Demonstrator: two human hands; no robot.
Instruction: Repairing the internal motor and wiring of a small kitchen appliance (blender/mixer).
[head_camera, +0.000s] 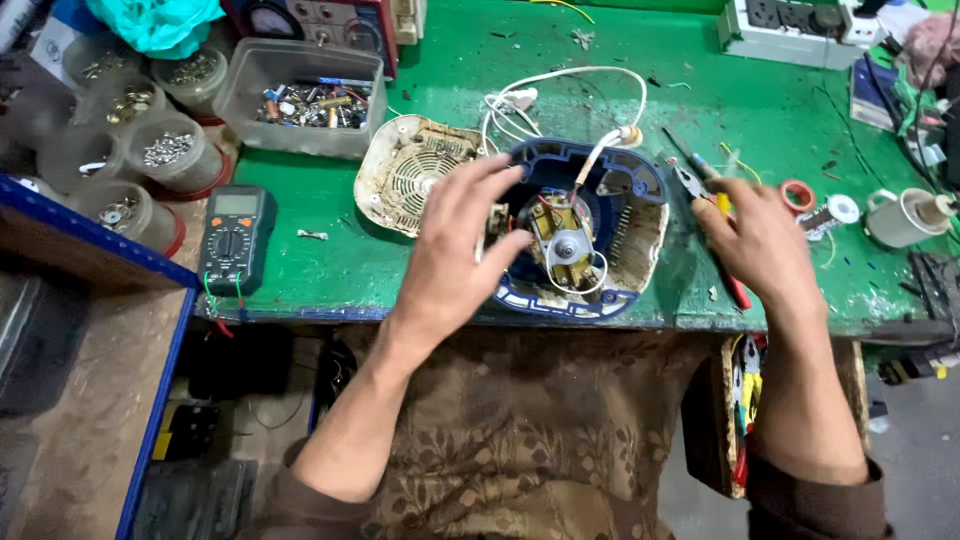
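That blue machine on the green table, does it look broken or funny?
Yes. The blue appliance housing lies opened up, its motor and wires bare. Its dirty white vented cover lies detached beside it. The left hand touches the housing; the right hand rests on red-handled pliers.

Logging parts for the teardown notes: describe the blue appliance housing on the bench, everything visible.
The blue housing is an open, rounded plastic shell lying near the front edge of the green bench. Inside sit a brass-coloured motor assembly, wires and grime. A white cord enters at its top. The left hand rests on its left rim.
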